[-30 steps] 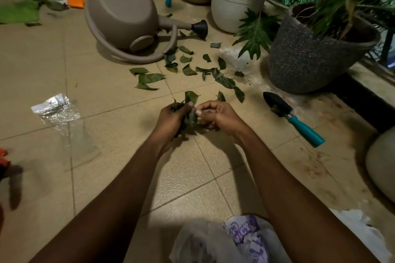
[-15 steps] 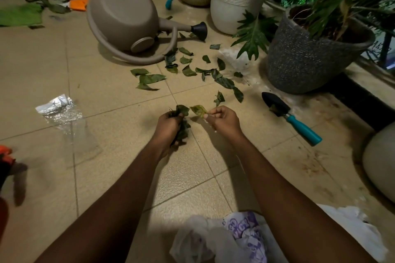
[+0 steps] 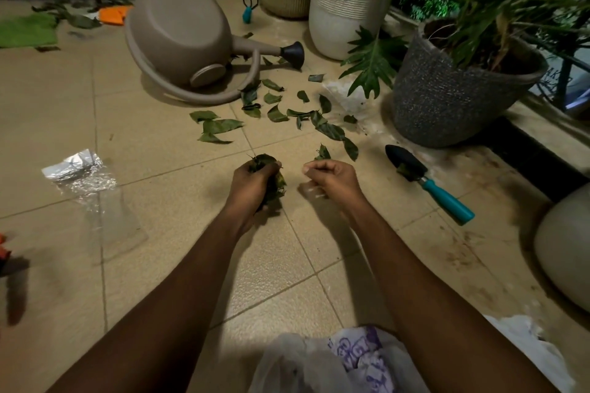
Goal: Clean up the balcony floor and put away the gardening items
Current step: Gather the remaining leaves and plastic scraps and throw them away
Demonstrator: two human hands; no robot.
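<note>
Separated since earlier: right hand [image 3: 332,180] curled closed, empty; left hand [image 3: 252,183] grips crumpled green leaves [image 3: 277,183]. Beyond both, loose fallen leaves [image 3: 220,126] litter beige tiled floor [image 3: 159,124], soil-stained. Illegible purple print [image 3: 360,348] on white plastic bag [image 3: 306,367] below wrists.

A person's left hand [image 3: 250,188] grips a wad of green leaves [image 3: 277,183] above the tiled balcony floor [image 3: 159,233], with the curled right hand [image 3: 333,179] just beside it. Loose leaves [image 3: 220,126] lie beyond, near a toppled watering can [image 3: 178,35]. A teal-handled trowel [image 3: 427,183] lies toward the floor's right edge.
</note>
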